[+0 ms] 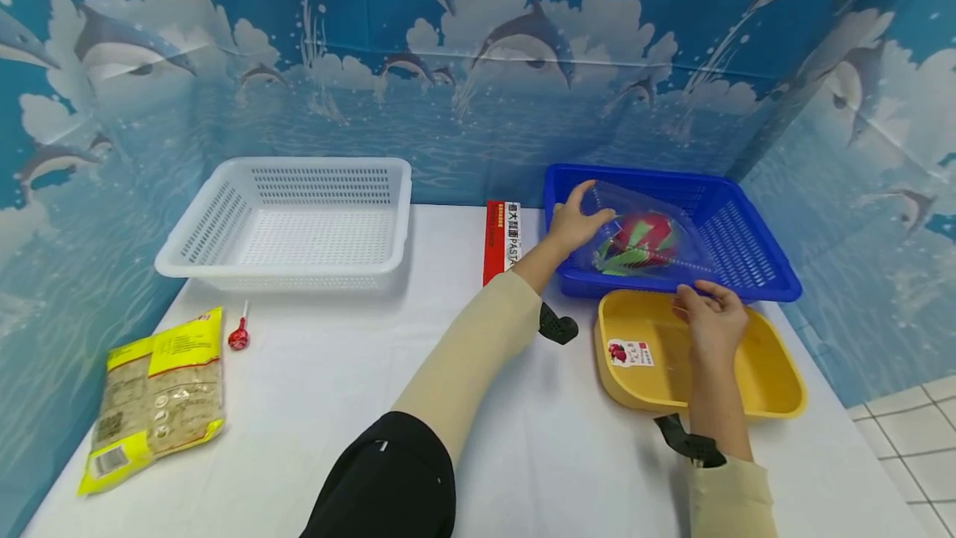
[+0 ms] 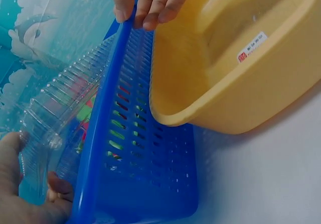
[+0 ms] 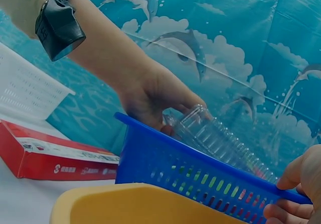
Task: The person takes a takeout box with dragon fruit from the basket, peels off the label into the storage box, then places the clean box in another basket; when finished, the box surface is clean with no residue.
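My left hand (image 1: 578,222) grips one end of a clear plastic box (image 2: 65,91), thumb on one side and fingers on the other. The box is tilted within the blue basket (image 1: 754,231), its upper end above the rim. A red and green dragon fruit (image 1: 646,239) shows through the clear plastic, and its colours also show through the basket's slots in both wrist views. At the basket's near rim, my right hand (image 1: 713,322) pinches the edge between thumb and fingers. Below that hand sits a yellow basin (image 1: 769,372) with a white sticker (image 1: 631,353) inside.
A red pasta box (image 1: 495,239) lies left of the blue basket. Farther left stands a white basket (image 1: 284,281). A yellow bag of dry food (image 1: 160,397) and a red lollipop (image 1: 239,336) lie at the left. A dolphin-print curtain (image 1: 478,65) hangs behind the table.
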Demonstrator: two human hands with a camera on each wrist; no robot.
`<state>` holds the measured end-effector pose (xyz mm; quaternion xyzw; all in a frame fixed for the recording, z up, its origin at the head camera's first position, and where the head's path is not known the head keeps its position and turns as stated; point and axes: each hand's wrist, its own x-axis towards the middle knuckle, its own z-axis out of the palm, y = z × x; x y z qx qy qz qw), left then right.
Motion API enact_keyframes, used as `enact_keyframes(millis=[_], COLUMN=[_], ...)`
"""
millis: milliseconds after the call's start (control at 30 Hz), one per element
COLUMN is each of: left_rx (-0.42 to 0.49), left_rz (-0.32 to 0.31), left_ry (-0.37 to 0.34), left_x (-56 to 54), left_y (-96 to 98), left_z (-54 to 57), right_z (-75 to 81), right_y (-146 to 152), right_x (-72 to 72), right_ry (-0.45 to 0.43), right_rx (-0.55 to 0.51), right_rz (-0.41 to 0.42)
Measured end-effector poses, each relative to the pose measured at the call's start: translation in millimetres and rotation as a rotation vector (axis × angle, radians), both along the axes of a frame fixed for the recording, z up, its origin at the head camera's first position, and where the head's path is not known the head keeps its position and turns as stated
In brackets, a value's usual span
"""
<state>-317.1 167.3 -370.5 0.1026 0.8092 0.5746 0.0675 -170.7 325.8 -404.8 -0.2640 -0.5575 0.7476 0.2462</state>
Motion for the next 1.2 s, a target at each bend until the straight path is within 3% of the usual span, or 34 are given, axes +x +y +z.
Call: enact_keyframes(millis=[200, 533, 1200], left_rx=[-0.068, -0.056, -0.108], left_rz=[0.036, 0.027, 0.043], left_ry=[-0.042, -0.131, -0.152], left_x=[6.4, 12.6, 17.6], left_y=[4.7, 11.4, 13.7], left_z=[-0.2, -4.4, -2.0], right_z=[-0.7, 1.0, 0.4], right_y=[-1, 0, 2], right_x=[-1.1, -0.5, -1.2], right_ry=[0.007, -0.008, -0.044], right_rx=[0.000, -0.002, -0.003], right_rz=[0.000, 0.001, 0.016])
